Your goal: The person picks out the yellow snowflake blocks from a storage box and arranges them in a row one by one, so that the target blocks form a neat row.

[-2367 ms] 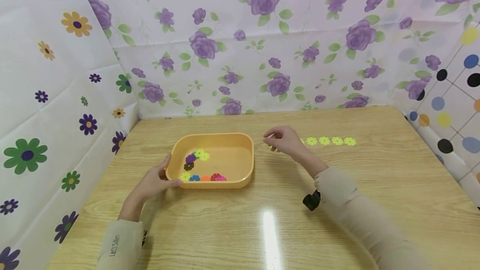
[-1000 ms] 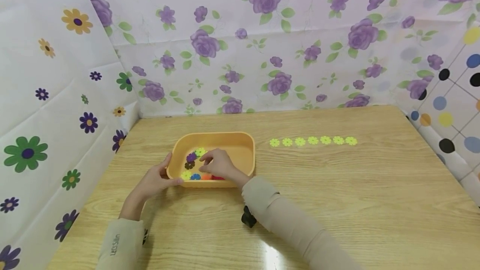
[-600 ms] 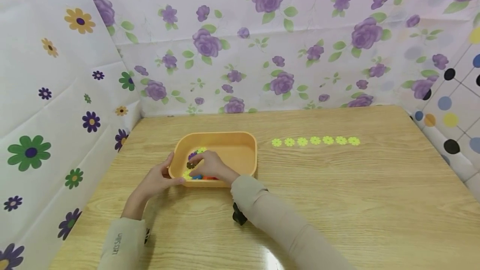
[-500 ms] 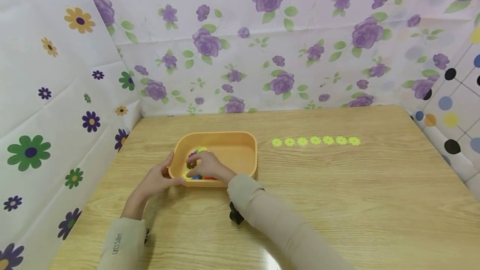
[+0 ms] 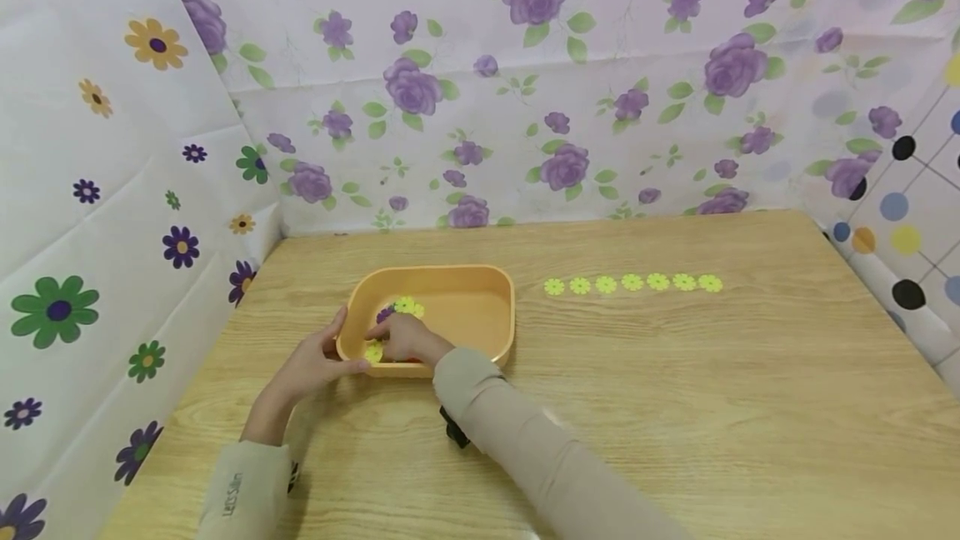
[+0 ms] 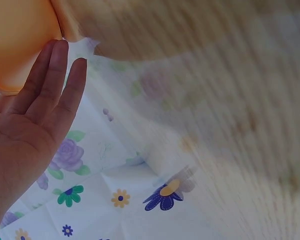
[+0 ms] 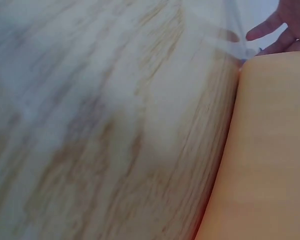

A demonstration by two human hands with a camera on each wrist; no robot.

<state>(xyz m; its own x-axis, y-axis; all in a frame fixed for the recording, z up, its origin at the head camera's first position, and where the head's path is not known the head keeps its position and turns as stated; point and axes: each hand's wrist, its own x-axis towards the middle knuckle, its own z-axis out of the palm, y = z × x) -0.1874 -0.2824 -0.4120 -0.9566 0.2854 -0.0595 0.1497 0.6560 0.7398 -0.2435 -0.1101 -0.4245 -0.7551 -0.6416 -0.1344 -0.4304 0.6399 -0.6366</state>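
A shallow orange plastic basin (image 5: 438,368) stands on the table with several small flower-shaped plastic pieces inside. My left hand (image 5: 311,363) holds its left end, thumb along the front rim; in the left wrist view, the left hand's fingers (image 6: 52,82) lie against the outer wall. My right hand (image 5: 408,337) reaches down into the basin's left part, fingertips right at a yellow-green flower piece (image 5: 373,352). I cannot tell whether it pinches anything. Behind it lie more yellow-green pieces (image 5: 405,304) and a purple piece (image 5: 386,314). The hand hides other pieces.
Right of the basin, several yellow-green flower pieces (image 5: 632,282) lie flat in a straight row along the back of the wooden table (image 5: 675,390). A flowered sheet (image 5: 525,107) hangs behind the table, with patterned sheets at both sides.
My right hand has come from the row's left end into the basin, then moved further left and down toward the yellow-green piece. My left hand keeps its hold on the basin.
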